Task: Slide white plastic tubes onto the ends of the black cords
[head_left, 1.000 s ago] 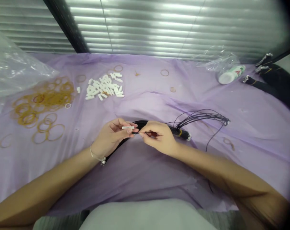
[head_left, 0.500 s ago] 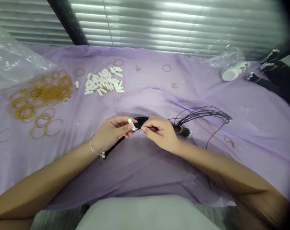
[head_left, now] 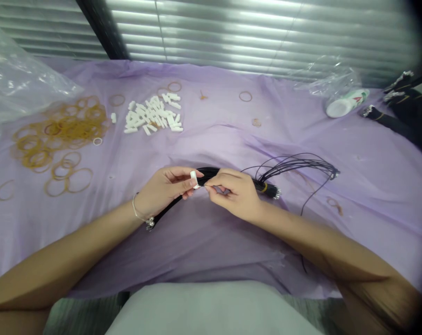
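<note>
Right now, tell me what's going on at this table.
A person is handling a bundle of black cords. The left hand holds a small white piece at the bundle, while the right hand pinches a thin cord end beside it. A yellow band circles the bundle. Loose white pieces and rubber bands lie on the lilac sheet.

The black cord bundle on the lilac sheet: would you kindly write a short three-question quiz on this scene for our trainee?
1. Does the left hand or the right hand hold the small white plastic piece?
2. True or false: the loose amber rubber bands lie inside the clear plastic bag.
3. Fill in: a ___ band wraps the bundle of thin black cords near its metal clasps.

Key: 1 left hand; 2 false; 3 yellow.
</note>
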A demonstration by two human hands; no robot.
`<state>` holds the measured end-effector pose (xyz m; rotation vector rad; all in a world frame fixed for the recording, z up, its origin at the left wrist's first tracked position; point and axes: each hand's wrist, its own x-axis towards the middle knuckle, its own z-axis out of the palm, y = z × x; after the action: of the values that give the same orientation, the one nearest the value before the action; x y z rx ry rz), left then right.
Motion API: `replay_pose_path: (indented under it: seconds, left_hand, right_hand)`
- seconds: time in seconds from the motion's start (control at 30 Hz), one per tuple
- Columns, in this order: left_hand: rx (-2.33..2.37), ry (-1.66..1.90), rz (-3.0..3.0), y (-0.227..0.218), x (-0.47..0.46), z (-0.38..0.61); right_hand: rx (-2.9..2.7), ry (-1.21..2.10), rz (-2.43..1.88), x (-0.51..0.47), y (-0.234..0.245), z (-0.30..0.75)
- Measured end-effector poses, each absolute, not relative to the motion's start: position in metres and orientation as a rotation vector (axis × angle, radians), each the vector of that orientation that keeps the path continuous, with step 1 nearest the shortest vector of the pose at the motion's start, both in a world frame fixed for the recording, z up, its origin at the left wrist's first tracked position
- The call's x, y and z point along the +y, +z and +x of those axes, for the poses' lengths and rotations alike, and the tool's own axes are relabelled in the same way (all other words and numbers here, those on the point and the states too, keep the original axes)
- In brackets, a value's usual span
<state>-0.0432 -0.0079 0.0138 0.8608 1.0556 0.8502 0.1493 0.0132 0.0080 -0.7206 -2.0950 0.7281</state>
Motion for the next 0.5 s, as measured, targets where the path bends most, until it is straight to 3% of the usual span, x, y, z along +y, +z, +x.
replay_pose_path:
  seconds: [0.2,0.5]
  left_hand:
    - [1.104,0.805,0.86,0.0188,-0.0074,-0.041]
    - [1.073,0.829,0.858,0.0183,-0.0062,-0.0407]
  right_hand:
    - [-2.271,0.431,-0.641,0.0125,0.0072,0.1501]
    - [-2.126,0.756,-0.808,0.0126,0.0135,0.1475]
